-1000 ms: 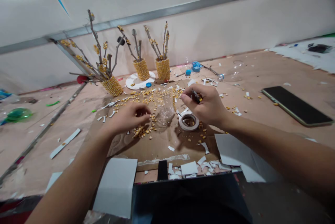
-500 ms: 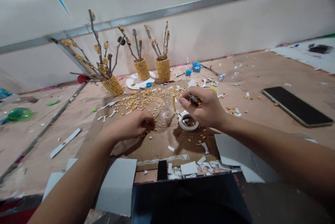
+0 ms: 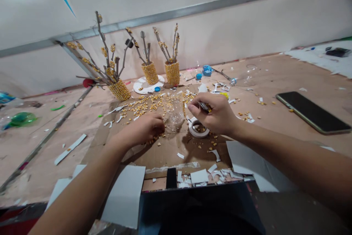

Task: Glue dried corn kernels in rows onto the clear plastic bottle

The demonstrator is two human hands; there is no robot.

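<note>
While the head camera looks down on a brown cardboard sheet [image 3: 165,154], both bare hands work close to a clear plastic cup [image 3: 173,112], the landmark for every position given below.

Left hand [image 3: 145,129]: just left of the cup and slightly nearer the person. Its fingers are curled closed, knuckles up, with the fingertips pressed into a small heap of corn kernels [image 3: 154,139]. Whether a kernel is gripped cannot be told.

Right hand [image 3: 216,112]: just right of the cup. Thumb and forefinger are pinched around a small dark tool [image 3: 204,106], whose tip points toward the cup's upper rim. A yellow speck shows at the fingers.

Tape roll [image 3: 198,128]: lies flat to the right of the cup, directly beneath the right hand.

Loose kernels [image 3: 143,107]: scattered behind and to the left of the cup.

Three kernel-covered pots holding bare twigs stand beyond the cup: one far to its left [image 3: 119,90], one behind it on a white disc [image 3: 150,73], and one just beside that [image 3: 172,72].

Blue bottle caps [image 3: 206,70]: behind and to the right of the cup.

Phone [image 3: 313,112]: screen dark, lying well to the right of the cup.

White paper scraps [image 3: 199,176]: on the person's side of the cup, at the cardboard's near edge.
</note>
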